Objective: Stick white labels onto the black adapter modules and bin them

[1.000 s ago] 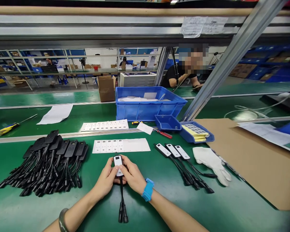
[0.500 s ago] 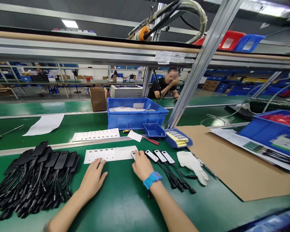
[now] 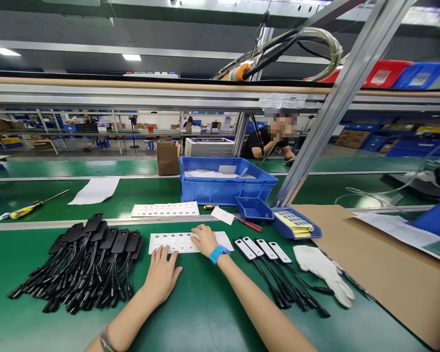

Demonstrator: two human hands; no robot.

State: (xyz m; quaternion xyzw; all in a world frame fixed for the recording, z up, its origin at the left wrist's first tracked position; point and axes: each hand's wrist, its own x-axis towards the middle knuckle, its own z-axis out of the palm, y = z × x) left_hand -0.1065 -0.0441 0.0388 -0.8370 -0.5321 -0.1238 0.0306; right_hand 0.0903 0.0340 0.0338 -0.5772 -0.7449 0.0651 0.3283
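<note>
My left hand (image 3: 162, 275) lies flat with its fingers apart, fingertips on the near left edge of a white label sheet (image 3: 224, 239) printed with small dark squares. My right hand (image 3: 206, 240) is over the middle of that sheet, fingers stretched out and touching it. Part of the sheet is hidden beneath this hand. To the right lie several black cabled devices with white labelled faces (image 3: 267, 249), side by side. At the left is a heap of black cabled devices (image 3: 119, 242), their cables toward me.
Behind the sheet are a second label sheet (image 3: 165, 209), a blue bin (image 3: 227, 188), a small blue tray (image 3: 254, 209), a tray of yellow sheets (image 3: 295, 225) and a red screwdriver (image 3: 251, 225). A white glove (image 3: 322, 266) lies beside cardboard (image 3: 381, 274). A person (image 3: 266, 142) sits opposite.
My right hand has left a white-faced device, which now lies with the others on the right, and moved left onto the label sheet. The camera view has shifted left and up.
</note>
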